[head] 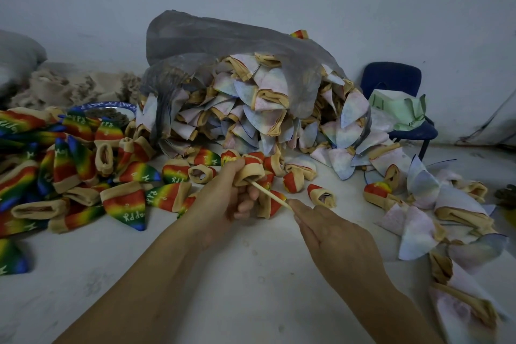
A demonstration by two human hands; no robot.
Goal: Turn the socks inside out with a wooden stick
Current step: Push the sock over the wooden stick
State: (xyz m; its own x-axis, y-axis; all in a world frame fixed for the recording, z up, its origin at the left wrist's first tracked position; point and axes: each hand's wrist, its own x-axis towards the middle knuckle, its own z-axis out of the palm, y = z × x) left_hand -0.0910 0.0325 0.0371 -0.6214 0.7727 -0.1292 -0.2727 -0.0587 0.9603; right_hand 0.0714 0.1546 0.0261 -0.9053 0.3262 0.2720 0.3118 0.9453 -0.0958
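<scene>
Now, tan-cuffed red sock (252, 172) with thin pale wooden stick (269, 194) inside.

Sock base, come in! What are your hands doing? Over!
Left hand grips a sock by its cuff. Right hand pinches the wooden stick, tip inside the cuff. Loose socks crowd close underneath.

Both bare forearms reach forward; the left hand (223, 201) grips a sock (250, 173), the right hand (332, 234) pinches a wooden stick (268, 194).
</scene>
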